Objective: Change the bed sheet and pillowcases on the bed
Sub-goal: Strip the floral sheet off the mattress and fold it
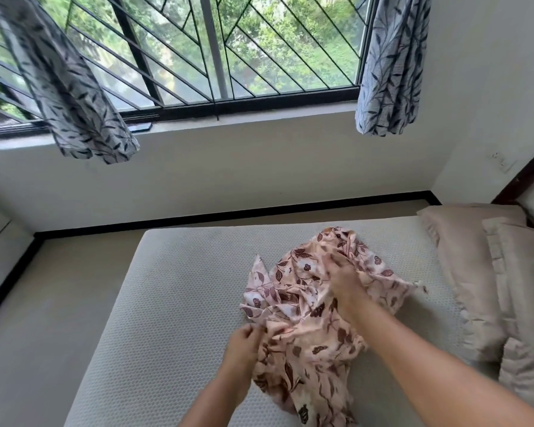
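Item: crumpled pink cloth with brown leaf-and-flower print, heaped at the middle of the bare off-white honeycomb-textured mattress, its near end trailing toward me. My left hand: fingers pinched together on the cloth's near left edge. My right hand: fingers curled into the heap's upper folds, gripping them. Two beige frilled pillows lay at the mattress's right end, near the cloth.

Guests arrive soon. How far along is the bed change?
Done: the pale honeycomb-textured mattress lies stripped bare. In hand: left hand and right hand grip the bunched pink floral sheet, not yet spread. Left: spreading and tucking it, then likely cases for the two beige frilled pillows.
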Motion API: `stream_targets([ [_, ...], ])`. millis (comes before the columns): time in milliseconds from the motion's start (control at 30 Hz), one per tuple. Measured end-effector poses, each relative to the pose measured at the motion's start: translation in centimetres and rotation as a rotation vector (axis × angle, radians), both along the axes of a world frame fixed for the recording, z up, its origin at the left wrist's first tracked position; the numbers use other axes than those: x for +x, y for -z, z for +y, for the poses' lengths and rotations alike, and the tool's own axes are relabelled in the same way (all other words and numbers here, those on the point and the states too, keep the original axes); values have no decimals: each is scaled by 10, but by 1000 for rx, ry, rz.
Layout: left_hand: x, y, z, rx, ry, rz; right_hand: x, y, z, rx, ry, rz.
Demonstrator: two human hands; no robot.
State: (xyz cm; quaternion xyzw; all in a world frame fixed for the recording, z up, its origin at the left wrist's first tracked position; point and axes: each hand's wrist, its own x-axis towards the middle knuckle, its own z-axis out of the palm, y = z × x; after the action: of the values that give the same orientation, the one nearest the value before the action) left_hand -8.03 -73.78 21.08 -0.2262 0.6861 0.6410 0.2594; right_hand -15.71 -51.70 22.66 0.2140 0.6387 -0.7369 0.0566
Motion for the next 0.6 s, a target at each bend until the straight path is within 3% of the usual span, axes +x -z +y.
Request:
stream_targets([
  [67, -17, 2, -7, 103, -178, -36, 13, -25, -26, -110, -311, 63],
  [100, -26, -1, -9, 142, -219, -31, 21, -27, -38, -71, -458, 59],
  [233, -52, -8, -5, 255, -209, -26, 46, -16, -60, 523, -742, 119],
  [300, -54, -11, -1, 267, -119, -68, 51, -18, -61, 652, -768, 192],
  [467, -51, 4, 6, 310, 36, -260, 69, -15, -49, 603, -850, 152],
  [600, -52, 19, 17, 216, -69, -189, 78, -25, -48, 483, -859, 65],
])
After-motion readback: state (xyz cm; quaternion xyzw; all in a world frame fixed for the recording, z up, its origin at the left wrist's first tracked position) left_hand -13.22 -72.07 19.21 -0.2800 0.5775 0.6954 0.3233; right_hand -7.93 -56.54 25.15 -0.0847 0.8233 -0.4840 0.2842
